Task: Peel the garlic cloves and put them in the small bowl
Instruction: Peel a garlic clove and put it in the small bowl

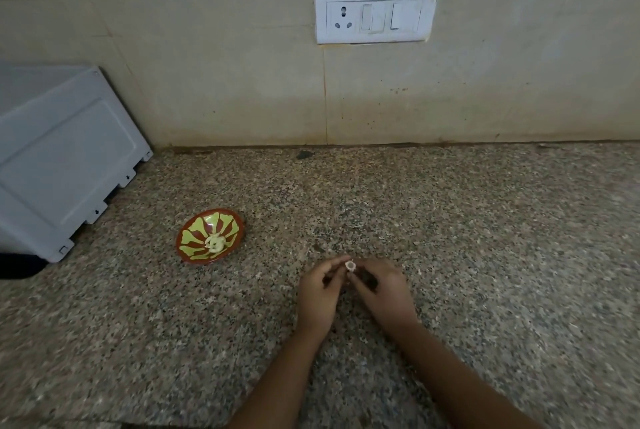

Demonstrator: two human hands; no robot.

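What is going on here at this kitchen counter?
A person is working on a small pale garlic clove, pinching it between the fingertips of the left hand and the right hand over the speckled granite counter. To their left, a small red bowl with a yellow-green pattern already holds a few peeled cloves.

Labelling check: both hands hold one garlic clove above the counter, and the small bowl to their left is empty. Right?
No: the head view shows the small bowl holds peeled cloves. The rest stands: the left hand and right hand pinch one garlic clove above the counter, bowl to their left.
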